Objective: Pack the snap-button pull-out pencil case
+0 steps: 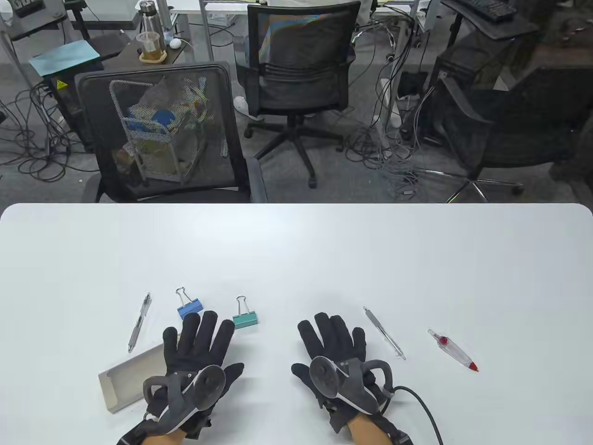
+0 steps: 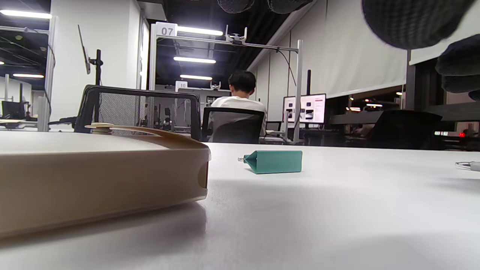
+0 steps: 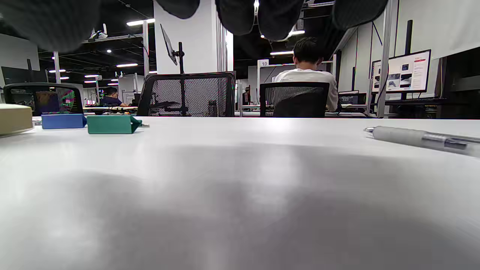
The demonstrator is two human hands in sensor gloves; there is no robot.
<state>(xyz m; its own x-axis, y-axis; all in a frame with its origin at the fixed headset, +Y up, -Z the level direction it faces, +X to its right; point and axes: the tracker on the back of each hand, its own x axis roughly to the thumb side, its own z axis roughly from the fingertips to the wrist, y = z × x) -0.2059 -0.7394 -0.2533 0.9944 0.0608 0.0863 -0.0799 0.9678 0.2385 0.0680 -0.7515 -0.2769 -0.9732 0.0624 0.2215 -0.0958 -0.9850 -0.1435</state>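
Note:
A beige pull-out pencil case (image 1: pixel 124 378) lies at the front left of the white table (image 1: pixel 296 259), partly under my left hand (image 1: pixel 199 340); it fills the left of the left wrist view (image 2: pixel 101 180). My left hand rests flat, fingers spread, over the case's right part. My right hand (image 1: pixel 336 338) rests flat and empty on the table. A grey pen (image 1: pixel 139 322), a blue binder clip (image 1: pixel 189 307) and a teal binder clip (image 1: pixel 244 317) lie by the left hand. A second grey pen (image 1: pixel 384 333) and a clear red-tipped tool (image 1: pixel 452 351) lie to the right.
The teal clip shows in the left wrist view (image 2: pixel 273 161) and with the blue clip (image 3: pixel 63 121) in the right wrist view (image 3: pixel 110 124), where the right pen (image 3: pixel 423 139) lies at the right edge. Black office chairs (image 1: pixel 162 134) stand beyond the table's far edge.

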